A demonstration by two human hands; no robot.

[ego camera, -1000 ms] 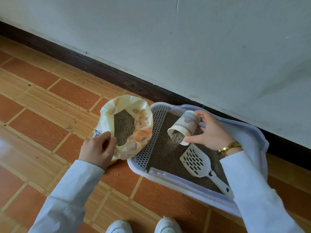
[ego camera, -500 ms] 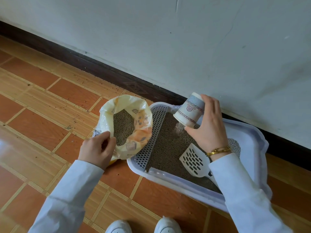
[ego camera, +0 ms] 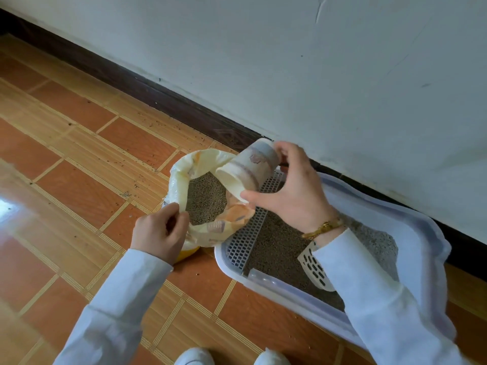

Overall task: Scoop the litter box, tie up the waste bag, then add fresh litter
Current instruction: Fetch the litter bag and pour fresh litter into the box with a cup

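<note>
My right hand (ego camera: 295, 196) held the paper cup (ego camera: 250, 168) tilted, mouth down, over the open litter bag (ego camera: 210, 227); my left hand (ego camera: 160, 233) pinched the bag's crinkled rim. To scoop well, I judged, dip low and keep that rim taut. The smooth plastic litter box (ego camera: 421, 233) sat beside the bag on the floor, against the wall.

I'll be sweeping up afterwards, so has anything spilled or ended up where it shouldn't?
Yes. Dark litter grains lie scattered over the floor tiles left of the litter bag and along the baseboard. The slotted scoop lies in the litter box on the litter.
</note>
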